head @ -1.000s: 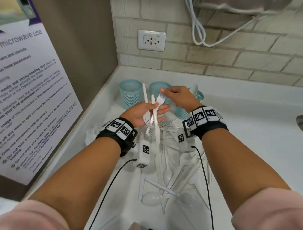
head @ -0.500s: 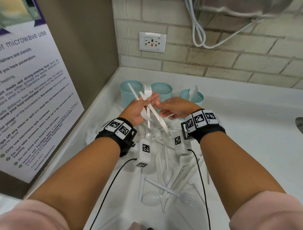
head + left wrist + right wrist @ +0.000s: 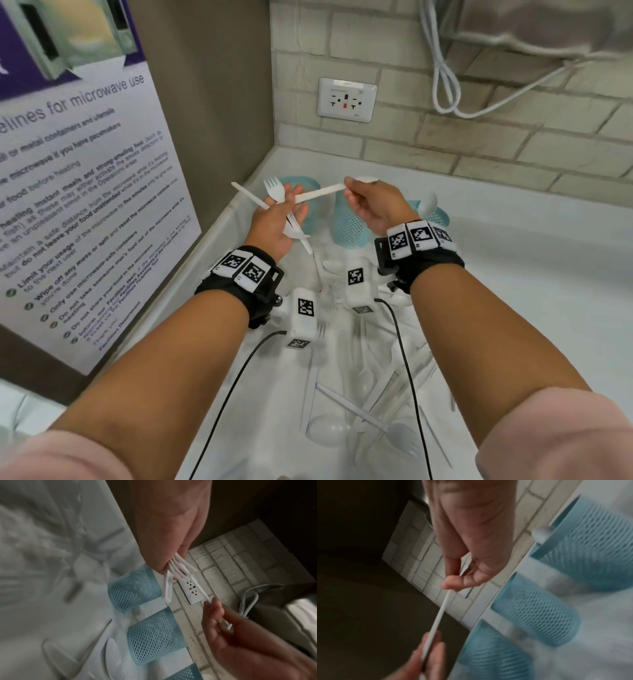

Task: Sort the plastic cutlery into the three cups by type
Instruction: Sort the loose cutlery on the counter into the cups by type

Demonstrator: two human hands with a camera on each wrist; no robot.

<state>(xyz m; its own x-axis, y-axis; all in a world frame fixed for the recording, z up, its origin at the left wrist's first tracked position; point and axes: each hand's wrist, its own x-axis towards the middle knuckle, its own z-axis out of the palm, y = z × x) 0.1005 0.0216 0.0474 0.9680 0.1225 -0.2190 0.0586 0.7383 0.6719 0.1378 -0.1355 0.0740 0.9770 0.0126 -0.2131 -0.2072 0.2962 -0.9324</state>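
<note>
1. A white plastic knife [image 3: 318, 193] is lying level above the left blue mesh cup [image 3: 310, 205], spanning both hands.
2. The right hand [image 3: 375, 205] is pinching its far end, fingers [image 3: 452, 584] narrow.
3. The left hand [image 3: 274, 222] is clutching a bundle of cutlery [image 3: 291, 219].
4. Loose cutlery [image 3: 370, 411] is lying on the white surface [image 3: 531, 291].

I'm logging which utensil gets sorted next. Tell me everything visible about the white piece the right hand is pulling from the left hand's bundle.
The spoon is white, thin plastic, with a long flat handle and a rounded bowl end. It lies roughly level above the blue mesh cups. The right hand pinches it near the bowl; its handle end still touches the left hand, which holds forks and another piece. The right wrist view shows it edge-on, blurred.
</note>
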